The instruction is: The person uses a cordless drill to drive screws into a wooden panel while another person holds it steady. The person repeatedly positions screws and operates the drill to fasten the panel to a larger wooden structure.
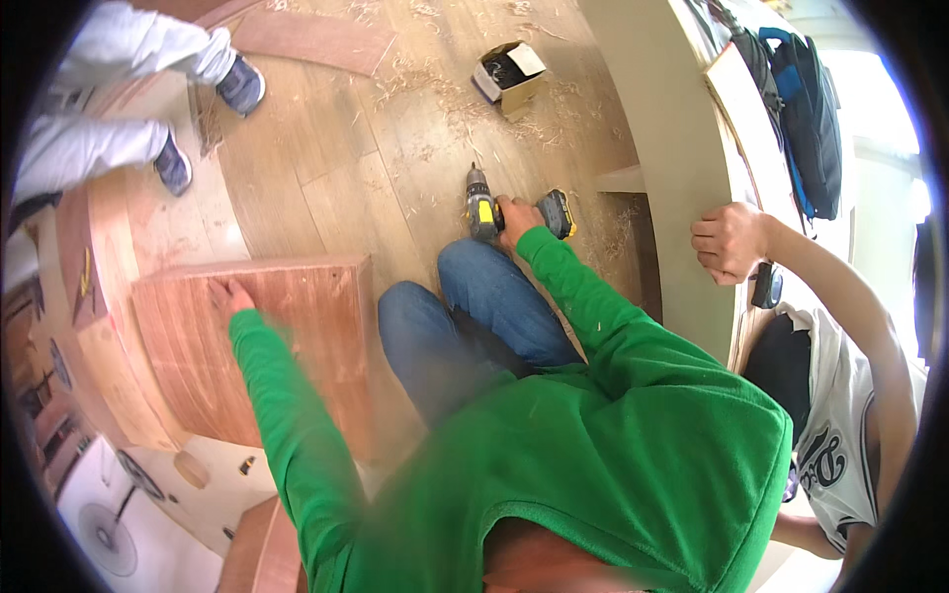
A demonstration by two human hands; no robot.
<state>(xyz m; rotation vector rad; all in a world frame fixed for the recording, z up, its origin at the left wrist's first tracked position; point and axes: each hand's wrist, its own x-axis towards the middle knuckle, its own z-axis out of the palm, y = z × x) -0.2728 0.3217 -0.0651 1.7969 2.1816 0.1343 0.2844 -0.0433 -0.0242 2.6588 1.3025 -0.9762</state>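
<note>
Floor (331,222): smooth wood-look planks, light brown, straight seams bent by the lens. Next largest, the wooden box (188,346): blocky, reddish-brown, streaky grain on the broad upper face, squared edges; sits on the person's left, beside the knees. Pale partition (682,128), flat and smooth, runs along the right side. Blue jeans (484,287), creased denim, legs bent; green fabric sleeves on both arms. Co-worker in loose pale trousers (138,49) upper left; another at far right, bare forearm, fist (732,245) closed in front of the partition. Flat reddish-brown panel (316,42), thin, on the floor at the top. Small carton (511,84), flaps up, dark contents too small to tell. Cordless drill (481,210), dark with yellow patch, rounded body, blocky battery; just past the knees, bit pointing away. Right hand (515,219) wrapped round its handle, firm grasp. Left hand (230,296) grips nothing, fingers spread on the wooden box near its far edge. Smallest: wood shavings (415,74), thin pale curls, scattered around the carton.
</note>
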